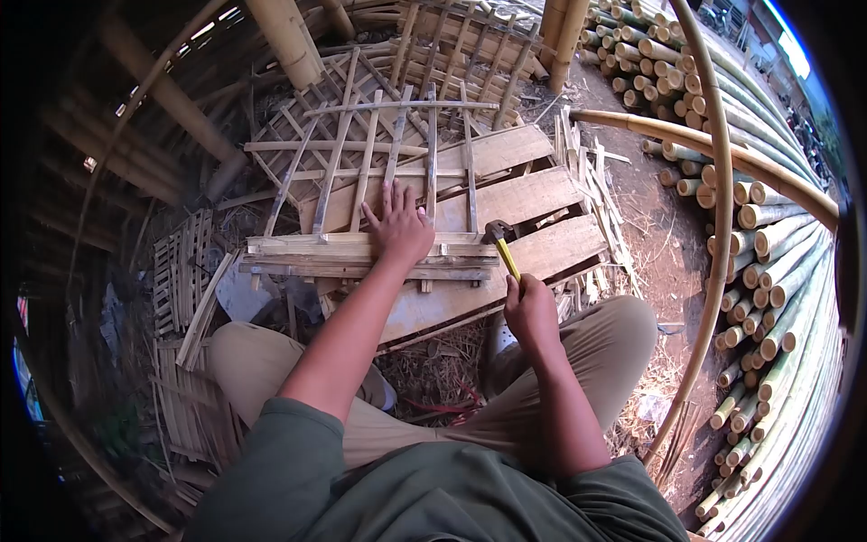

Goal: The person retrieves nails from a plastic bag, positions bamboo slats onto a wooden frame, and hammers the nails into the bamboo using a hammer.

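Observation:
My right hand [531, 312] is wrapped round the yellow handle of a hammer [508, 257]. The hammer's dark head is at the right end of a stack of bamboo strips [298, 248]; whether it touches them I cannot tell. With fingers spread, my left hand [398, 226] lies flat on a bamboo lattice frame [369, 149], where its slats meet the stack. The frame's slats run away from me, joined by cross strips. Beneath it are the wide planks [528, 199] of a low wooden bench.
Long cut bamboo poles [777, 298] are piled at the right. More lattice panels [465, 54] lean at the back. A bent bamboo pole [718, 181] curves down on the right, and split offcuts [601, 199] lie beside the bench. Smaller slatted pieces [181, 271] are at the left.

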Available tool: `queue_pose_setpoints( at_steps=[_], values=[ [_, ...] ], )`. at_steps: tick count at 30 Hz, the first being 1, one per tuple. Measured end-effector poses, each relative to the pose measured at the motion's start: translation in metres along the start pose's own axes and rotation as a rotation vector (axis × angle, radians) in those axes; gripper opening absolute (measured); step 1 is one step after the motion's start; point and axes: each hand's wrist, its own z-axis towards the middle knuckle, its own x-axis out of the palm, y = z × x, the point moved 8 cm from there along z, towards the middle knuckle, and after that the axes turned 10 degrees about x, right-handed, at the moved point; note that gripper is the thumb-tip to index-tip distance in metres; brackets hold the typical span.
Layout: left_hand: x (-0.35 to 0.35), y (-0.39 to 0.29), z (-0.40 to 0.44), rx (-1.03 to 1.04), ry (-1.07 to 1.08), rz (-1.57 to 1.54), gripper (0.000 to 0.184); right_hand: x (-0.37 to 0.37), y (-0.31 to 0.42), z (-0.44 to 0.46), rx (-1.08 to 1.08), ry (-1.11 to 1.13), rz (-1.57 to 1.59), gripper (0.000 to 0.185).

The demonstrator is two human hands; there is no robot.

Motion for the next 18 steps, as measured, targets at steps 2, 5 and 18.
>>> queue_pose_setpoints(
  at_steps=[2, 5, 18],
  values=[
    [0.002, 0.001, 0.001, -0.004, 0.018, 0.024, 0.056, 0.0, 0.0, 0.001, -0.018, -0.01, 0.009, 0.03],
    [0.004, 0.001, 0.002, -0.014, 0.063, 0.034, 0.057, 0.0, -0.001, 0.0, -0.006, -0.013, 0.043, 0.03],
    [0.009, 0.002, 0.003, -0.044, 0.052, 0.101, 0.059, 0.003, 0.017, -0.006, -0.151, -0.077, 0.004, 0.031]
  ],
)
